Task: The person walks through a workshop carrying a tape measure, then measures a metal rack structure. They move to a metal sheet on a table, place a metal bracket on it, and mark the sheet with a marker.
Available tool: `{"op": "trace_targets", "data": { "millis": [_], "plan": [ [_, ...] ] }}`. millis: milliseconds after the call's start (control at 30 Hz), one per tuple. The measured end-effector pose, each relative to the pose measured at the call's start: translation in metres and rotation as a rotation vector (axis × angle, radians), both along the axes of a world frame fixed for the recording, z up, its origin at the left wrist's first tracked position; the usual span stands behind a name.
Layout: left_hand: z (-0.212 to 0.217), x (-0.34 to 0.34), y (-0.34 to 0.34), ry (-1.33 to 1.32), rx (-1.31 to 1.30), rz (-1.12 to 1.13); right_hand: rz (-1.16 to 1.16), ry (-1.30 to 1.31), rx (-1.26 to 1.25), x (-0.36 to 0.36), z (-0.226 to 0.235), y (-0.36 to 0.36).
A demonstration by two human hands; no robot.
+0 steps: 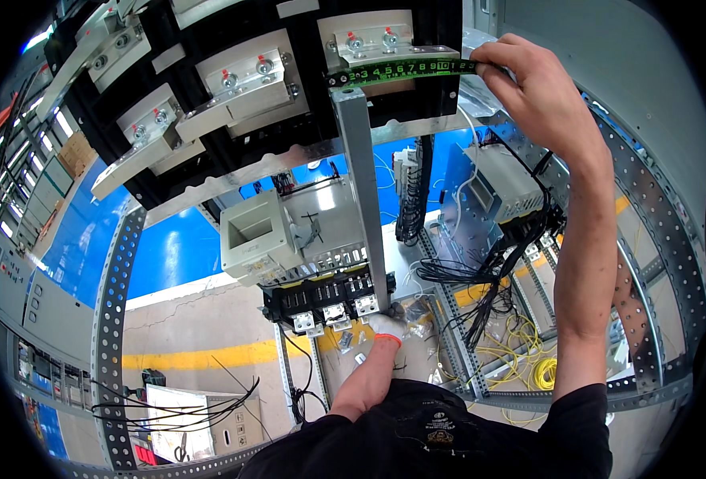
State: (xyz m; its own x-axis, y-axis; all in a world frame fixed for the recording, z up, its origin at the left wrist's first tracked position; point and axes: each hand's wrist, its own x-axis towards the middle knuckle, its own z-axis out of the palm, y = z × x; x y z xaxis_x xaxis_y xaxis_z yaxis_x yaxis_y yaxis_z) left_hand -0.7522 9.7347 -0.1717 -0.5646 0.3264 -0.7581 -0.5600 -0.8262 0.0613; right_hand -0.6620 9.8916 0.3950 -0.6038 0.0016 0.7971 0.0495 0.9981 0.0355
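My right hand (529,84), bare, pinches one end of a green measuring tape (405,70) at the upper right. The tape stretches leftward across the front of a metal busbar plate, and its other end lies just above the top of a long grey metal bar (359,184). This bar stands nearly upright in the middle of the frame. Down at the bar's lower end is my left hand (387,326), in a white glove with an orange cuff, closed around it; the fingers are partly hidden. Beside that hand sits a black multi-pole switch block (325,299) with silver terminals.
Silver busbars (237,96) with bolts hang on black supports above. A beige boxy device (257,231) stands left of the bar. Black cables (481,275) and a yellow wire coil (543,374) lie right. Perforated cabinet posts (117,319) frame the space.
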Motion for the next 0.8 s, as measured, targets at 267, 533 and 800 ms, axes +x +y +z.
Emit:
{"op": "trace_targets", "data": {
  "millis": [267,533,800],
  "plan": [
    [-0.001,0.000,-0.003,0.036,-0.022,0.023,-0.004,-0.013,-0.005,-0.001,0.001,-0.005],
    [0.017,0.005,0.000,0.023,-0.031,-0.014,0.082,0.006,-0.070,0.005,0.001,0.000],
    [0.009,0.003,0.004,0.027,-0.011,0.045,0.340,0.114,-0.698,0.050,-0.047,-0.033]
  ]
}}
